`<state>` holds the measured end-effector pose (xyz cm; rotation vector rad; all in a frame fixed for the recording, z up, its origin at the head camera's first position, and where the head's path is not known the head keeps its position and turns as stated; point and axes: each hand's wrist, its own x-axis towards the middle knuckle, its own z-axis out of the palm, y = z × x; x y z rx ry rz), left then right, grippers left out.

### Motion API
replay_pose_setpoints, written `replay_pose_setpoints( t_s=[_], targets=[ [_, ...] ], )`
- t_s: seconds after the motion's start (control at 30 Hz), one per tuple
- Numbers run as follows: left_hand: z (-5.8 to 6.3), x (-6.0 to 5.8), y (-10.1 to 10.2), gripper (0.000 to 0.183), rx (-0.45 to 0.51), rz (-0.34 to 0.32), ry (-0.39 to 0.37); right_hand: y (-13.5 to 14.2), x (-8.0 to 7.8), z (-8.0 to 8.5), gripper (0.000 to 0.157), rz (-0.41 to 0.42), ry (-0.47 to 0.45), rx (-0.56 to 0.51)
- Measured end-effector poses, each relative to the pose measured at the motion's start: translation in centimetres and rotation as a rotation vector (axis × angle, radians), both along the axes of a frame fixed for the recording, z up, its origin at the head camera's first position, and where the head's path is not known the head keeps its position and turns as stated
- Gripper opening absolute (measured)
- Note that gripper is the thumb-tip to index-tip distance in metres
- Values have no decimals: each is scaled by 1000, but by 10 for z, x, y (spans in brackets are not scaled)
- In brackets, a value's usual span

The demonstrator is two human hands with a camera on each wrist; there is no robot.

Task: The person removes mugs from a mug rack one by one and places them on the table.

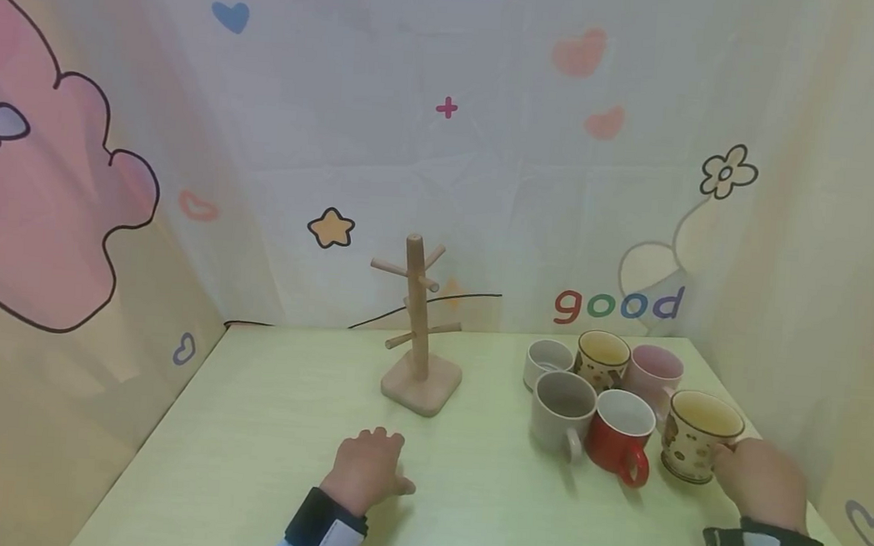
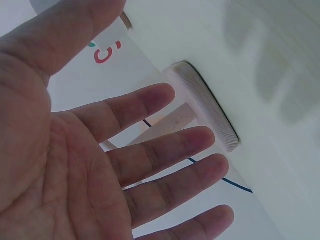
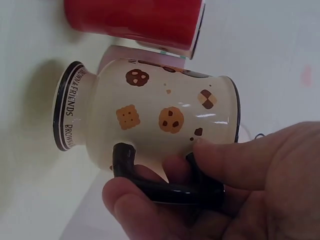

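Observation:
My right hand [image 1: 764,481] grips the dark handle [image 3: 165,192] of a cream mug [image 3: 150,110] printed with cookies, at the right end of the mug group. In the right wrist view, fingers curl through the handle and the thumb lies on top near the rim. Left of that mug stands a red mug [image 1: 617,438] with a white inside. My left hand [image 1: 367,469] is held over the table with fingers spread and holds nothing. Beyond it stands a wooden mug tree [image 1: 417,322] with several pegs and a square base, bare of mugs.
Close beside the red mug are a grey-white mug [image 1: 559,414], a small white cup [image 1: 547,365], another cookie-print mug [image 1: 602,358] and a pink mug [image 1: 652,374]. A printed curtain [image 1: 385,136] hangs behind the pale table [image 1: 245,462].

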<state>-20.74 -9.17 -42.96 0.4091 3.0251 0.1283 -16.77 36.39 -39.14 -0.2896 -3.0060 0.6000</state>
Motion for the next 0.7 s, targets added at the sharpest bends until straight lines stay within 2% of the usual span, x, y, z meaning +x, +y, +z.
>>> replay_pose_setpoints(
  t_s=[0.33,0.7],
  targets=[
    [0,3,-1,60,-7,-1,-5,-2,-3,-17,39,-38,-80,-54],
    [2,6,0,57,-12,-6,13,-5,-6,-23,34,-45,-135,-85]
  ],
)
